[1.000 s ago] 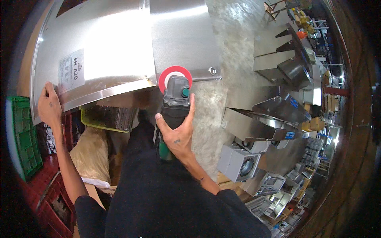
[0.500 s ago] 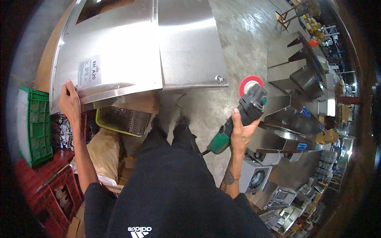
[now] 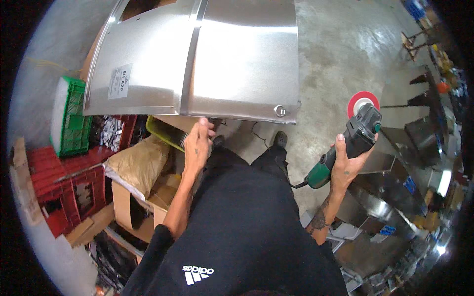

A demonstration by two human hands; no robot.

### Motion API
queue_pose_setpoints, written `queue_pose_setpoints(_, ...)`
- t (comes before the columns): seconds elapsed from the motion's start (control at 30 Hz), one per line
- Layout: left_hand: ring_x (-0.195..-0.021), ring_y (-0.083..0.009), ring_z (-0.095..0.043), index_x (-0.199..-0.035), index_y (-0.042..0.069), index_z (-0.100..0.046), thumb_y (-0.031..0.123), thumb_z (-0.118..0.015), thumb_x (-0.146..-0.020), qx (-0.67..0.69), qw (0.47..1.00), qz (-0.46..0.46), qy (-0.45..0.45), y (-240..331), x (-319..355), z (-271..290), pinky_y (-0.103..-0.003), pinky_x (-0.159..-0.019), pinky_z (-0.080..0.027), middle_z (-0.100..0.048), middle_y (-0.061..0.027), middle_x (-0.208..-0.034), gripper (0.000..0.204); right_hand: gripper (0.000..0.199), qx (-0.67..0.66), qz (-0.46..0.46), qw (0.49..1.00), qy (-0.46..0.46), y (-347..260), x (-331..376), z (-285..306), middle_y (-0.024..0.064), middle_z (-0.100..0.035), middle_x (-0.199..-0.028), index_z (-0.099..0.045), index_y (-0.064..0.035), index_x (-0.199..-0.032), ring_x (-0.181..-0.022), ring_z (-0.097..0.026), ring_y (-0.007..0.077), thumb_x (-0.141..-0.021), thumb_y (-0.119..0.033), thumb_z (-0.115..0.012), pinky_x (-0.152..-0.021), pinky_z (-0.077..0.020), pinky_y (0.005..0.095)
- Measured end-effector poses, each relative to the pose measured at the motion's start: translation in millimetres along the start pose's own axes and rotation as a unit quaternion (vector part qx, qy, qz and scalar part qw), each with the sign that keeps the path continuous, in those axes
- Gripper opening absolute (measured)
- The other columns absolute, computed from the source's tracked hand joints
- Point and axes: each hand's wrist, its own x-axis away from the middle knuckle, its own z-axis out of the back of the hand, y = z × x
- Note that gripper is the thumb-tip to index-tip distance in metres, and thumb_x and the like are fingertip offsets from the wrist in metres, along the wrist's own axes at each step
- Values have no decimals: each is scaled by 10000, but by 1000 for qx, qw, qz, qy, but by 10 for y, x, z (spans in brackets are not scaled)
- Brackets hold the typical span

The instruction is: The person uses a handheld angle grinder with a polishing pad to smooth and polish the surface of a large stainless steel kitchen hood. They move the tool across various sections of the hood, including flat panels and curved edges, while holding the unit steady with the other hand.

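Observation:
Two brushed stainless steel sheets lie side by side in front of me. The left sheet [image 3: 153, 74] carries a white label and has a cut-out at its far end. The right sheet [image 3: 242, 64] has a small metal ring fitting [image 3: 280, 111] near its front right corner. My left hand [image 3: 196, 146] is at the front edge of the right sheet, near its left corner, with the thumb at the rim and the fingers curled. My right hand [image 3: 348, 165] grips a green and black angle polisher [image 3: 359, 135] off to the right. Its round, red-rimmed disc [image 3: 363, 103] points away from me, apart from the sheets.
At left are a green plastic crate [image 3: 71, 118], a red crate [image 3: 74, 187] and a tan sack [image 3: 138, 165] on cardboard boxes. Under the sheets' front edge sits a yellow-green basket [image 3: 163, 132]. Bent steel parts [image 3: 380, 207] crowd the right side. The polisher's cord runs past my leg.
My left hand has left the left sheet's front corner and come right to the right sheet's front edge. The strip between the sheets looks wider. My right hand keeps its grip on the polisher.

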Motion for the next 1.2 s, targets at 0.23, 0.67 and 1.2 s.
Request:
queue_pose_setpoints(0.23,-651,-248,-638,-837,-55,-716,758,-339,-1133,-29,986,63,154,-64,-62,-810,-433,-632,-521,-691,-132,-747,944,1073,18,-42,995,-89,449,-723,453,260,-500,-1588,-205,46,-1733,-1412,-561,320,-945,-206,-888,-1217,-420,429)
queue_pose_setpoints(0.67,-841,-274,-714,-1131,-102,-751,785,-395,-1100,20,967,144,209,-105,138,-922,-406,-798,-571,-757,-190,-932,956,1028,12,-21,992,-122,1004,-1224,752,229,-563,-1470,-218,36,-1727,-1230,-624,281,-961,-169,-873,-1079,-497,405)
queue_pose_setpoints(1.2,-988,-393,-791,-1208,-120,-710,755,-659,-999,-51,988,109,100,52,265,-1605,-469,-909,-598,-792,-278,-1050,901,1029,33,-33,987,-157,1062,-1311,812,244,-479,-1645,-254,30,-1729,-1438,-558,313,-960,-234,-885,-1230,-420,431)
